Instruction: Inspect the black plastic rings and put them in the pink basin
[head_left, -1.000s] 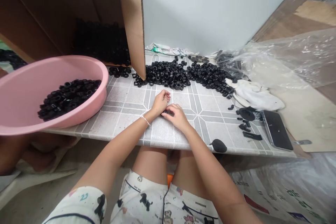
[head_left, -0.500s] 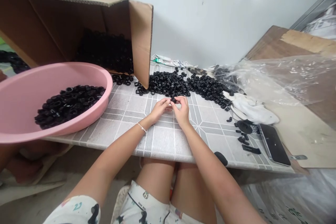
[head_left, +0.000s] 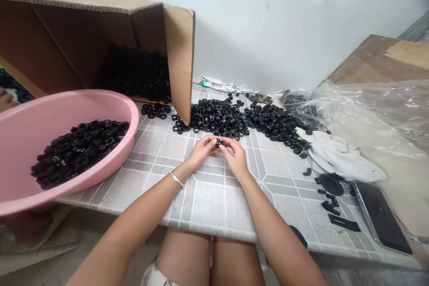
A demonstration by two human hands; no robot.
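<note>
Two hands: left hand point(head_left: 202, 151) and right hand point(head_left: 237, 157) meet over the checked tablecloth point(head_left: 208, 205), thumbs and fingertips pinched nearly together on one small black piece point(head_left: 218, 142), its exact shape too small to tell.
Pinch: best kept light, on the edges, thumbs opposed, so the piece turns without slipping.
Ring heaps: left heap point(head_left: 219, 118) and right heap point(head_left: 275, 120) just beyond the fingers; a box flap point(head_left: 181, 62) crowds the left one.
Left side: pink basin point(head_left: 132, 118) holding black rings point(head_left: 80, 154).
Right side: white cloth point(head_left: 342, 158), smartphone point(head_left: 382, 216) and loose black parts point(head_left: 331, 207) limit elbow room.
</note>
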